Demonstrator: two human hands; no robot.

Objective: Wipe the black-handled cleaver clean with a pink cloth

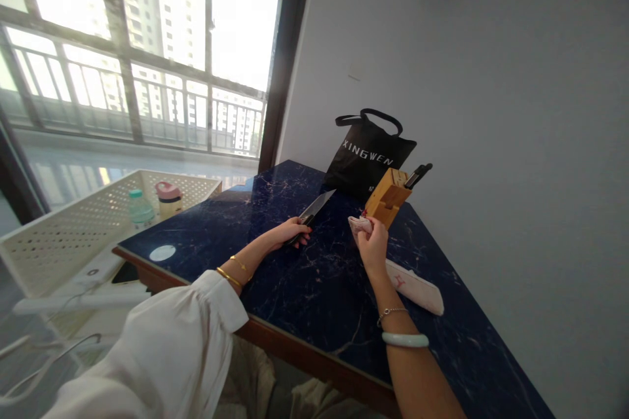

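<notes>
Nearest to us are our beige trousers (248,373) and, at the left side, a wide white sleeve (171,340). On the left wrist we wear two thin gold bracelets (230,275); on the right arm, a pale bangle (405,340) and a fine chain (390,314). The table (314,308) before us is dark blue with light veins, and has a brown edge.

A pale pink case (417,289) lies on the table beside our right wrist. Our left hand (293,232) is closed around the black handle of a knife (318,205), low above the table, and the blade points away from us, toward the right. Our right hand (372,243) has its fingers pinched together on pink fabric (360,225); whether this fabric joins the case, we cannot tell, because the hand covers the place.

Just beyond this hand is a wooden block (386,200), tilted in our view, with black handles (419,175) at its top. Behind it stands a black bag (363,157) with white letters "XINGWEN". To the left of the table, a white basket (54,242) holds a green bottle (141,211) and a pink-lidded cup (168,200). Farther are the grey wall (472,105), the railing (167,95) behind glass, and tall buildings (181,6).
</notes>
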